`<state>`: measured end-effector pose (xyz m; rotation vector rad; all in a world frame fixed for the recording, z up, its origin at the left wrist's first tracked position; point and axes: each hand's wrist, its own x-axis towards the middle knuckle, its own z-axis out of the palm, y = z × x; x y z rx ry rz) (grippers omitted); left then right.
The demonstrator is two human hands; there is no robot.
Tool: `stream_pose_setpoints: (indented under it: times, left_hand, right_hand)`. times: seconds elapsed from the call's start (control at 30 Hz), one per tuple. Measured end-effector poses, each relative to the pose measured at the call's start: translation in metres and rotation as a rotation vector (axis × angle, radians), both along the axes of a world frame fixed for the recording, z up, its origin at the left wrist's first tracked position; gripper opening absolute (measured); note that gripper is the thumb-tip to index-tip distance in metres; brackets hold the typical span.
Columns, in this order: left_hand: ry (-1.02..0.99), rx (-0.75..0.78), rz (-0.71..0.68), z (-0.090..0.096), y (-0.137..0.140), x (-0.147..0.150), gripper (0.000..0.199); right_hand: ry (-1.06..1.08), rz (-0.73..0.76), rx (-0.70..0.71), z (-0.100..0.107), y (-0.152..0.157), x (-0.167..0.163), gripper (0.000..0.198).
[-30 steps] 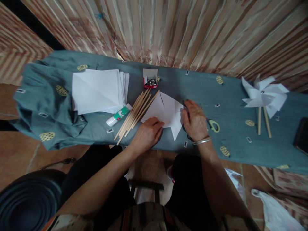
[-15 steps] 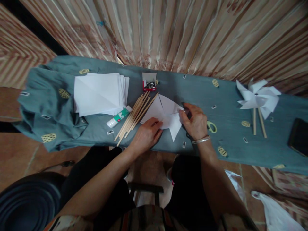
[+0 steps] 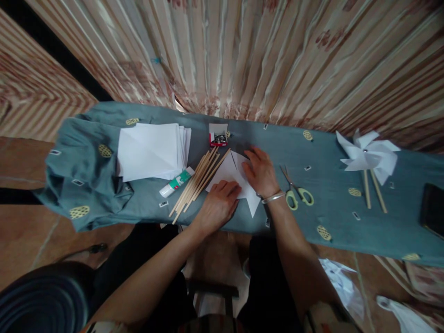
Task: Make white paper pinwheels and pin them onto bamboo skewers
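Observation:
A white sheet of paper [image 3: 222,174], cut in from its corners, lies on the cloth before me. My left hand [image 3: 221,202] has its fingers bent and pressed together over the near middle of the sheet, gripping it there. My right hand [image 3: 261,175] is bent over the right side of the paper, its fingers closed on a folded-in corner. Both hands cover much of the sheet, so the fingertips are partly hidden. Scissors with green handles [image 3: 300,196] lie to the right of my right hand. Thin wooden sticks [image 3: 197,180] lie just left of the paper.
A glue stick [image 3: 176,182] lies beside a stack of white paper [image 3: 149,151] on the left. Behind the sticks stands a small red open box [image 3: 218,138] of metal pins. White paper pinwheels [image 3: 369,152] on sticks lie right, near a dark phone [image 3: 432,208].
My right hand has moved left over the paper, bringing its right corner inward. The scissors now show fully beside it. My left hand stays on the sheet; the view has shifted slightly.

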<state>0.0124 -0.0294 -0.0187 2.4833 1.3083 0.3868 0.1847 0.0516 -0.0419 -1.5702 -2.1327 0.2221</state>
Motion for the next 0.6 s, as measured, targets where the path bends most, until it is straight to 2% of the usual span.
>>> stream_pose_setpoints:
  times: [0.2,0.6]
  left_hand:
    - [0.024,-0.019,-0.017,0.000,0.001,0.001,0.030]
    - [0.060,-0.031,-0.033,0.003,0.002,0.000,0.031]
  right_hand:
    - [0.024,0.001,-0.041,-0.008,0.015,-0.016,0.038]
    - [0.240,0.011,-0.016,-0.016,0.029,-0.017,0.024]
